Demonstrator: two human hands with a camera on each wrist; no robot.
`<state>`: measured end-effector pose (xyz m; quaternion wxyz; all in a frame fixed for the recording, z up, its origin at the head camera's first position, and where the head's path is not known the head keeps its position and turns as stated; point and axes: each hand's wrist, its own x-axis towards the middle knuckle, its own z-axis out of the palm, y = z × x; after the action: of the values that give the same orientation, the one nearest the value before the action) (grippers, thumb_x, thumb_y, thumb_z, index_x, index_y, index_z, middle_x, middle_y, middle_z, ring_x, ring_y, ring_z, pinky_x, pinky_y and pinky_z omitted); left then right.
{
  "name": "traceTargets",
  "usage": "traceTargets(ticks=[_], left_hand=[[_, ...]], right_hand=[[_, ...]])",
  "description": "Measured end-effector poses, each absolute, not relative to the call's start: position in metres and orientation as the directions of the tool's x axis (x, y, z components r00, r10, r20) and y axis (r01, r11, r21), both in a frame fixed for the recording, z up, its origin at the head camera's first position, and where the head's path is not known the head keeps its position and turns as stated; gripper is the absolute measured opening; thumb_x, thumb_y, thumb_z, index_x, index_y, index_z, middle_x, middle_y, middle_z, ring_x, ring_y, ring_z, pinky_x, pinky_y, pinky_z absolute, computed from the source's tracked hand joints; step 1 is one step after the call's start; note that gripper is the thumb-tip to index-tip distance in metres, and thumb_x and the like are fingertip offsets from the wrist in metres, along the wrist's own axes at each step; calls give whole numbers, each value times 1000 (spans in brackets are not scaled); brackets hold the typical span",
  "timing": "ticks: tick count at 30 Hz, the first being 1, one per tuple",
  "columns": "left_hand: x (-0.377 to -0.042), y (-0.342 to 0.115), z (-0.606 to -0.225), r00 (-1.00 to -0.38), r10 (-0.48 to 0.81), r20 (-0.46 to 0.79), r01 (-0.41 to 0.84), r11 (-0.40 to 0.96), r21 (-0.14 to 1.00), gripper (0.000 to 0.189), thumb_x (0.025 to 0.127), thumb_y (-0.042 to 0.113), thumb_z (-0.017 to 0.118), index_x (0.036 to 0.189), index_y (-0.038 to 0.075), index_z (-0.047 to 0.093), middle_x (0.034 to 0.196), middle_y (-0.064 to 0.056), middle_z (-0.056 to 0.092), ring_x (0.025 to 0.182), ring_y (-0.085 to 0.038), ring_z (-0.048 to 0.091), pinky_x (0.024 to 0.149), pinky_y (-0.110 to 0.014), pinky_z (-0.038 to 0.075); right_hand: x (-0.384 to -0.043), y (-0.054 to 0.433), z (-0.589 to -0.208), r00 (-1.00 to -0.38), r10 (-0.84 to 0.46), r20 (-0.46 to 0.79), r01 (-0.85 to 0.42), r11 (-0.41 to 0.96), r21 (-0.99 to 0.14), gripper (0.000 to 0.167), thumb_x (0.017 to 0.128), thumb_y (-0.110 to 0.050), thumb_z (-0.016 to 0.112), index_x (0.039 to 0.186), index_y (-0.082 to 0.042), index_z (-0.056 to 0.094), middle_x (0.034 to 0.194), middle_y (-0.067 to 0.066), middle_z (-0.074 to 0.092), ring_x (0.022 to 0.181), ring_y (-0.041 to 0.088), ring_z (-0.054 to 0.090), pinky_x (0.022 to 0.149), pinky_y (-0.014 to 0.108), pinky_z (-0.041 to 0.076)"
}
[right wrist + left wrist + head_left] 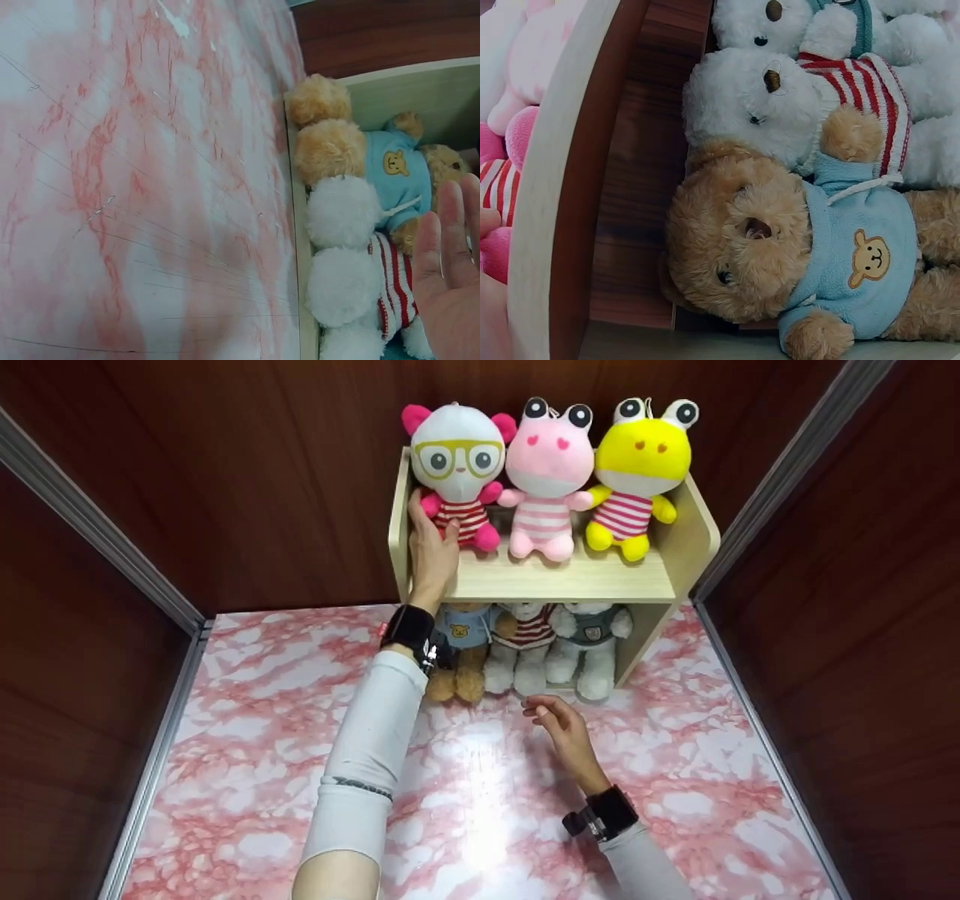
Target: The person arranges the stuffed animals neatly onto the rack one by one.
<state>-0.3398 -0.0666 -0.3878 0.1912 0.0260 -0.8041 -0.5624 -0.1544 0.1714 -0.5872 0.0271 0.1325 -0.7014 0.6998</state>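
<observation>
On the upper shelf at the left sits a white-headed plush toy [459,484] with hot-pink ears, yellow glasses and a red-striped body. My left hand [433,556] grips its side, the thumb across its striped belly and the fingers between it and the shelf's side panel. Beside it are a pink frog plush [550,465] and a yellow frog plush [643,454]. My right hand [571,741], fingers loosely bent and holding nothing, hovers before the lower shelf; its palm and fingers [454,225] show at the right wrist view's edge.
Under the shelf board [562,585] sit a brown teddy bear [742,232] in a blue hoodie, a white bear [754,105] in a red-striped top and another pale bear [589,652] in dark green. The wooden shelf stands on a pink-marbled surface [262,765] between dark wood walls.
</observation>
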Motion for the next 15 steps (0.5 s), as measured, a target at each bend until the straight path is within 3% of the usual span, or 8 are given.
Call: traceTargets(ticks=[6,10,15], left_hand=[[-329,-62,-389,-910,-295,291,130,463,877,86,102,18,65,165,3,8,159,-24,41,125,-38,60,106,-43,47],[-315,-56,-392,-899,-303,316,149,468,871,90,100,17,66,164,0,6,166,-23,29,124,-38,59,104,-42,49],[-290,-52,-404,-870,-261,419,246,506,827,91,98,16,67,163,-5,7,168,-23,21,143,-34,44,119,-32,34]], right_hand=[[-157,172,-588,-967,-146,211,-214,5,-977,26,108,-5,51,127,8,64,120,26,67,108,32,67,95,34,54],[-156,173,-585,-970,-141,198,-202,15,-979,26,107,-1,49,127,11,62,121,30,66,109,37,65,95,33,54],[-156,177,-583,-970,-137,199,-203,19,-979,26,108,-2,49,126,10,62,122,29,66,110,32,66,97,35,54]])
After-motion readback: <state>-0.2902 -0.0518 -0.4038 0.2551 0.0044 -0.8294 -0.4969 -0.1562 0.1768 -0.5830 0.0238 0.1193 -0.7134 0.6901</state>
